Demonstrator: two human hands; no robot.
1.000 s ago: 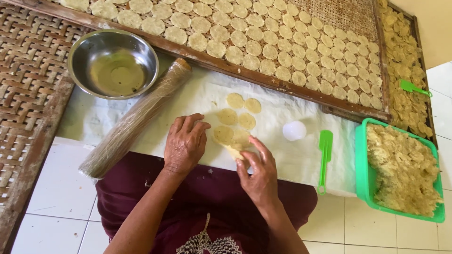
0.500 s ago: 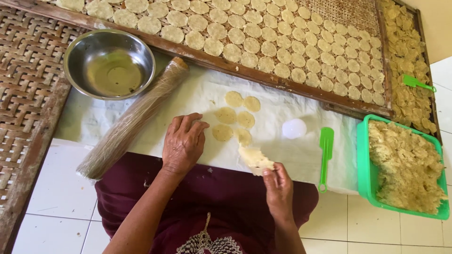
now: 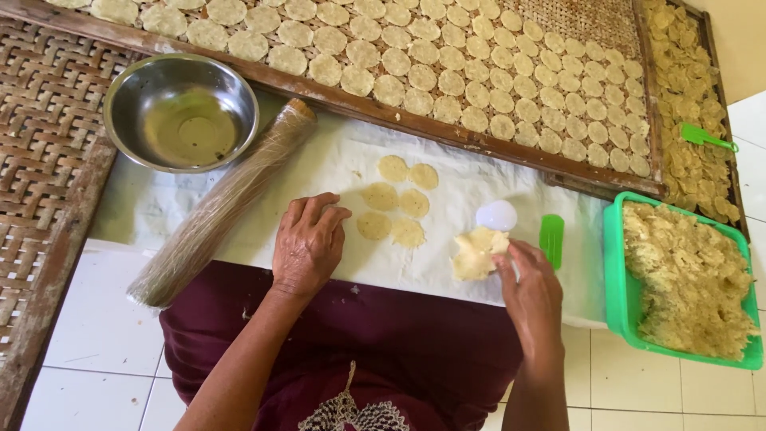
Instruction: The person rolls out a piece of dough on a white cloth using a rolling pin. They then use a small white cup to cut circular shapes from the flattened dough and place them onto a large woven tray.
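Left hand (image 3: pixel 307 243): palm down, fingers loosely curled, flat on the white cloth-covered surface (image 3: pixel 335 160); nothing gripped.
Right hand (image 3: pixel 533 291): fingertips pinched on the pale yellow lump of dough (image 3: pixel 476 252), near the front edge of the surface.
Lump of dough: irregular, soft-looking, resting on the cloth just below the small white round lid (image 3: pixel 496 215).
Flat pale dough discs (image 3: pixel 396 203): six, clustered on the cloth between the two hands, just beyond the left fingertips.
Green plastic scraper (image 3: pixel 551 239): flat on the cloth, just beside the right hand, right of the lid.
Green rectangular plastic tub (image 3: pixel 613 263): at the right edge, heaped with crumbly pale dough.
Round steel bowl (image 3: pixel 182 112): upper left, thin film of liquid inside.
Long plastic-wrapped roll (image 3: pixel 219 207): lying slantwise from the bowl toward the lap.
Wooden-framed woven tray (image 3: pixel 447 140): beyond the cloth, rows of round discs across it.
Second tray (image 3: pixel 706 96): far right, scattered pieces and a small green tool (image 3: pixel 706 137).
Maroon garment (image 3: pixel 359 343): across the lap, below the surface.
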